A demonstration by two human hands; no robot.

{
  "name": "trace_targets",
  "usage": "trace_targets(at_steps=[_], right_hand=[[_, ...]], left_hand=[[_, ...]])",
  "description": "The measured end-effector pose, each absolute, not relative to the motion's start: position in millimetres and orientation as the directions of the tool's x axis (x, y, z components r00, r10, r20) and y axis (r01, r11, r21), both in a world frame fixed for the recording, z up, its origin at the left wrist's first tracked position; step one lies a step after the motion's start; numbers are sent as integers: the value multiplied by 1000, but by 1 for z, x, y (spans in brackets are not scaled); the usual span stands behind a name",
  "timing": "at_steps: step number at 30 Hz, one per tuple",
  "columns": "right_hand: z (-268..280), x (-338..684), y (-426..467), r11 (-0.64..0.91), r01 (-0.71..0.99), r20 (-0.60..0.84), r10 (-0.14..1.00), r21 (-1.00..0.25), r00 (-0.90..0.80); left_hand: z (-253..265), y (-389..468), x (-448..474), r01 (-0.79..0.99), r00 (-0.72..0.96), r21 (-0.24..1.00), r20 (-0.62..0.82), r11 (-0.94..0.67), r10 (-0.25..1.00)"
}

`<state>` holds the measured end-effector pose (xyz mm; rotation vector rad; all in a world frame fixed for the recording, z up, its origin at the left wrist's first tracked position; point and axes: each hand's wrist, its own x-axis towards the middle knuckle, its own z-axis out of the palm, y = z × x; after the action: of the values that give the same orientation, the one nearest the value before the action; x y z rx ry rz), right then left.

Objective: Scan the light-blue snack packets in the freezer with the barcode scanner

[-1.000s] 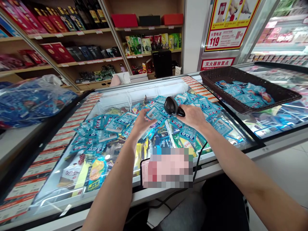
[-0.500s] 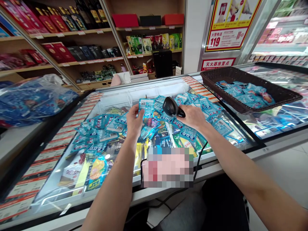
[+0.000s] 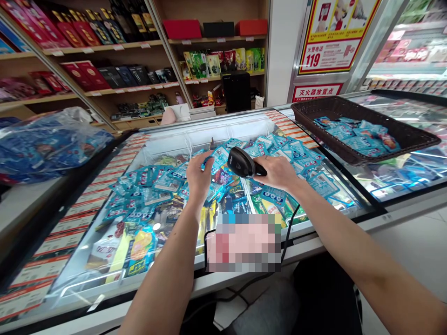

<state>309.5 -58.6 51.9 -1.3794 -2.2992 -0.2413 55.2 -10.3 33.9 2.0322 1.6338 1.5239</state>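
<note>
Above the white-framed freezer's clear glass top (image 3: 78,265), the left hand (image 3: 199,174) pinches a small, flat blue plastic packet (image 3: 220,156) between thumb and fingers, just beside the black handheld scanner (image 3: 241,163) grasped in the right hand (image 3: 277,171). Farther right sits a dark-brown woven basket (image 3: 414,132).

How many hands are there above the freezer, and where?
2: the left hand, near the middle, holds a blue packet; the right hand, to its right, grips the black scanner. None seems hidden.
</note>
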Motion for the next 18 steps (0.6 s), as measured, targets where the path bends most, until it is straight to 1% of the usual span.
trace_targets(at_steps=[6, 18], right_hand=[[48, 310, -56, 530, 845, 474, 764, -71, -438], [47, 309, -56, 540, 839, 473, 757, -66, -450]], left_hand=[[33, -11, 56, 738, -21, 533, 631, -414, 776], [33, -14, 59, 755, 59, 467, 651, -460, 757]])
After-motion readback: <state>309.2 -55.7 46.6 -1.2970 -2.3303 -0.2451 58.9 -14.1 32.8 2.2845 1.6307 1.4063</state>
